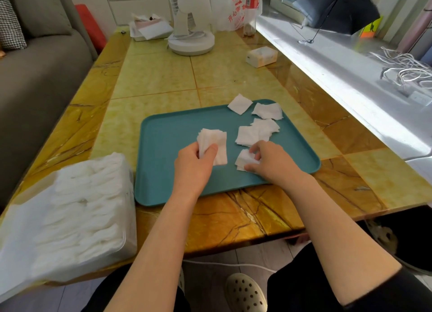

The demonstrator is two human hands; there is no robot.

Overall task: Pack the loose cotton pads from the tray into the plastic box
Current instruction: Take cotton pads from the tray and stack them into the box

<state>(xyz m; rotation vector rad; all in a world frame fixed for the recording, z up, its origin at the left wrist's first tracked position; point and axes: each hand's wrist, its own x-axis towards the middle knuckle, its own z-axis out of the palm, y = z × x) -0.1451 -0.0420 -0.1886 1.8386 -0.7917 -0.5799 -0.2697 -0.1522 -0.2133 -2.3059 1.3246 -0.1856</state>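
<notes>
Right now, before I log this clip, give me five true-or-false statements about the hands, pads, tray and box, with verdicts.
1. The left hand holds a stack of pads. True.
2. The tray is red. False: it is teal.
3. The right hand rests on the plastic box. False: it pinches a small bunch of pads on the tray.
4. Loose pads lie on the tray's far right part. True.
5. The plastic box stands on the tray. False: it stands on the table, left of the tray.
</notes>
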